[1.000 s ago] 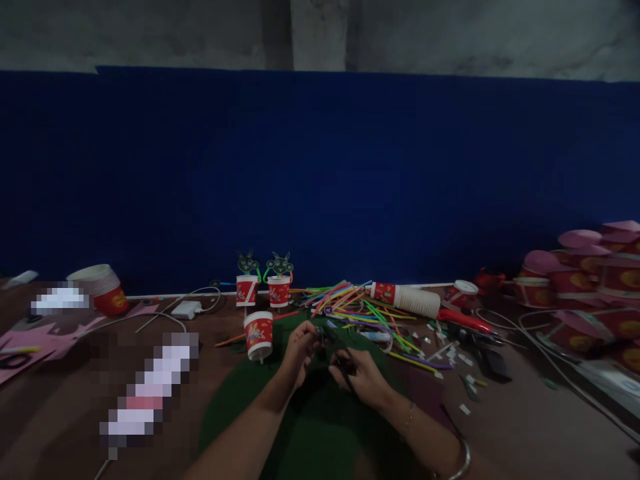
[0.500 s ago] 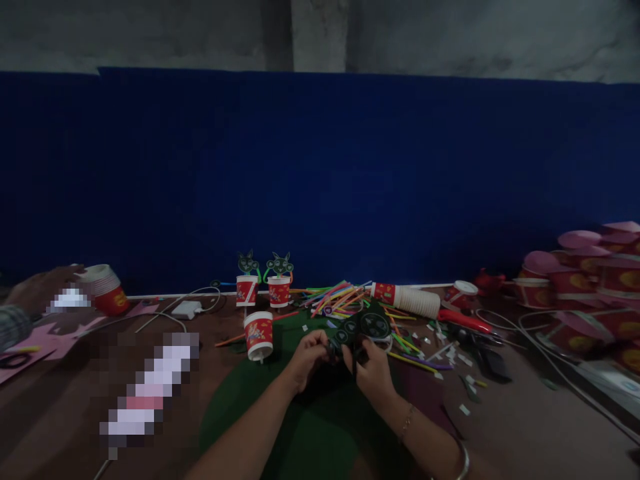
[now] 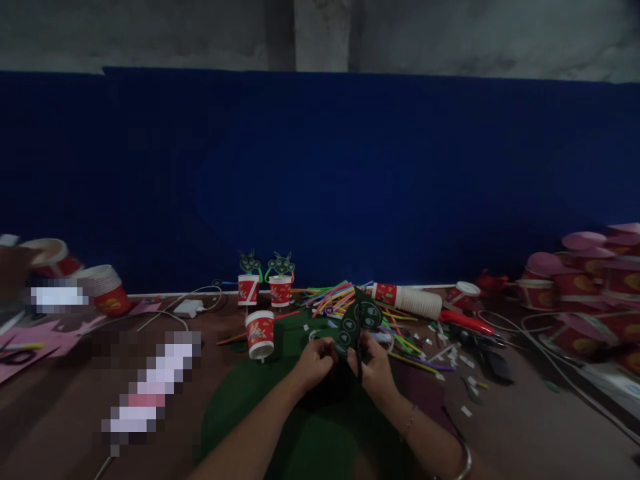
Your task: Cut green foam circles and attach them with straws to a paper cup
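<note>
A dark green paper sheet (image 3: pixel 349 327) with pale outlined shapes stands raised between my hands in the head view. My left hand (image 3: pixel 316 361) pinches its lower left edge, fingers curled. My right hand (image 3: pixel 375 370) is closed around dark-handled scissors (image 3: pixel 359 360) at the sheet's right part; the blades are hard to make out against the dark paper. Left of my hands, a red paper cup (image 3: pixel 261 335) rests tilted on the green cloth. Behind it stand two red cups (image 3: pixel 249 291) (image 3: pixel 280 292), each topped with a green animal-face cutout and pipe-cleaner arms.
Colourful pipe cleaners (image 3: pixel 335 300) lie beyond my hands, beside a lying stack of cups (image 3: pixel 417 302). Paper scraps, a red-handled tool (image 3: pixel 470 323) and cables are at right, with piled red cups (image 3: pixel 575 290). At far left, a co-worker's blurred hand is near stacked cups (image 3: pixel 107 290).
The green sheet has turned more upright between my hands. My left hand has shifted slightly right and down. At far left, a tilted cup has appeared by the co-worker's hand.
</note>
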Motion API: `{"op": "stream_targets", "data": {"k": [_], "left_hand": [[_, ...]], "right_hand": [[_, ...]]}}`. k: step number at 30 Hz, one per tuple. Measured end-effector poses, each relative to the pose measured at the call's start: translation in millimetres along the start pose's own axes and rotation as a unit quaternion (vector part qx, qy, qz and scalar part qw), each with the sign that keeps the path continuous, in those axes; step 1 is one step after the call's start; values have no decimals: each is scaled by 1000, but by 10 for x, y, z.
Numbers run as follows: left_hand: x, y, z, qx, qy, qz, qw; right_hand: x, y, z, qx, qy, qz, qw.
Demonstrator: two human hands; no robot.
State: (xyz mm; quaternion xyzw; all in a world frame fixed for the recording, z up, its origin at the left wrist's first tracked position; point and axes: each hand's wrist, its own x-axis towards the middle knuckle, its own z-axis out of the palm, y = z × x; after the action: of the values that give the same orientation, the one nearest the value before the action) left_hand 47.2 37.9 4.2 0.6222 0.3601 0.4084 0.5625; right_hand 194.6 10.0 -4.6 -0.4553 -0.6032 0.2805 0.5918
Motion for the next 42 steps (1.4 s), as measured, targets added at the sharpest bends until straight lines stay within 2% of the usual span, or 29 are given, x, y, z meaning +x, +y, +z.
{"op": "stream_targets", "data": {"k": [4,9,12,17,25,32,37,42], "left_hand": [[-19,-46,-29,49,23,26,998],[-63,22,-50,71,64,58,994],[-81,74,-11,57,51,47,996],[-81,135,57,47,51,86,994],[-29,151,23,-8,146,63,987],[-43,193,55,-77,110,36,990],[-34,194,71,-114,129,-4,985],[-45,177,60,-94,138,-26,986]], "right_hand": [[-1,-38,2,51,-26,15,998],[-4,-31,5,79,-51,22,995],[-10,16,4,71,-70,24,995],[-18,67,13,66,-97,13,993],[10,-2,12,95,-29,35,994],[33,26,-5,106,8,32,994],[24,11,-2,104,-2,33,994],[36,-2,-7,94,17,37,995]]}}
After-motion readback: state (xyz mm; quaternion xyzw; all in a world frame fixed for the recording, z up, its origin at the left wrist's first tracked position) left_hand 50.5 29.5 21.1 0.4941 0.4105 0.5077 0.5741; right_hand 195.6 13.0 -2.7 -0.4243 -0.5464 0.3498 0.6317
